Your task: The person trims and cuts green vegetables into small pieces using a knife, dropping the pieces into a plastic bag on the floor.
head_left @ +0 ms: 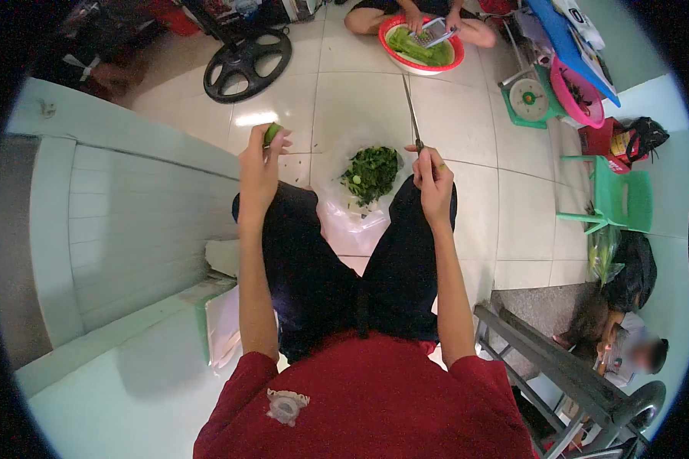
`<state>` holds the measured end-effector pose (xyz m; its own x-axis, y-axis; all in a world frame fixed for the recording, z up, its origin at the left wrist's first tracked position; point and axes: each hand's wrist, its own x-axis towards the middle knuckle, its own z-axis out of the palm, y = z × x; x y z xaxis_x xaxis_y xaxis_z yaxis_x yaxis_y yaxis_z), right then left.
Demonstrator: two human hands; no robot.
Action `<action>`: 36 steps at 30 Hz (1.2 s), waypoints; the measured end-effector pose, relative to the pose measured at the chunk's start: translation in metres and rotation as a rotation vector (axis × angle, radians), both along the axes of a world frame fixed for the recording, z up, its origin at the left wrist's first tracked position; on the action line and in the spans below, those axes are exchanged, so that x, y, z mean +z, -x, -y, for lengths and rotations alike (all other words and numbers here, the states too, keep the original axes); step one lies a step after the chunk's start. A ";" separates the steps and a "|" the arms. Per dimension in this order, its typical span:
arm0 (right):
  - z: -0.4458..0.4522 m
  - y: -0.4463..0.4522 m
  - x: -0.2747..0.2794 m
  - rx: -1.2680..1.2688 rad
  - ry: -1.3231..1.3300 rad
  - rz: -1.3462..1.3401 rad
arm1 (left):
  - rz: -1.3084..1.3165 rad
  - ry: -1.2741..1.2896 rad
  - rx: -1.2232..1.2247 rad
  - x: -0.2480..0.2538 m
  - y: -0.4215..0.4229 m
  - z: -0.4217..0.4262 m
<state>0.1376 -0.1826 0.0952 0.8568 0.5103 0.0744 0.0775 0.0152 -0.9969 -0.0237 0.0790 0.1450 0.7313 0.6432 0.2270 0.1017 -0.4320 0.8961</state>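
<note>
My left hand (260,164), out over my left knee, is closed on a small green vegetable piece (272,135); its exact kind is too small to tell. In my right hand (432,180), above my right knee, is a long thin knife (413,115), its blade pointing forward and away from me. Between my legs sits a clear plastic bag (371,229), spread wide at the top. Dark green leaves and cut pieces (371,174) fill it, with a few pale bits near the front. Both hands are apart from the bag.
Ahead, another person's hands (413,21) work with a grater (434,33) over a red-rimmed basin (457,55). A black round stand base (249,66) is front left. A scale (528,99), pink basket (587,111) and green chair (624,200) line the right. Metal rails (543,366) are near right.
</note>
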 end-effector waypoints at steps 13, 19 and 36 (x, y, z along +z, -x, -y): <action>-0.006 0.004 -0.003 -0.036 0.103 0.062 | 0.148 0.064 0.051 -0.035 0.047 -0.015; -0.010 0.004 0.005 -0.001 0.055 0.067 | 0.318 0.238 0.052 -0.016 0.040 -0.019; -0.005 0.008 -0.002 0.154 0.030 0.151 | 0.012 0.154 -0.070 -0.017 0.031 0.019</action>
<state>0.1300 -0.1773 0.0932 0.7490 0.6380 0.1787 0.2251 0.0085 -0.9743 -0.0552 0.0602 0.1282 0.7735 0.6184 0.1386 0.0649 -0.2949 0.9533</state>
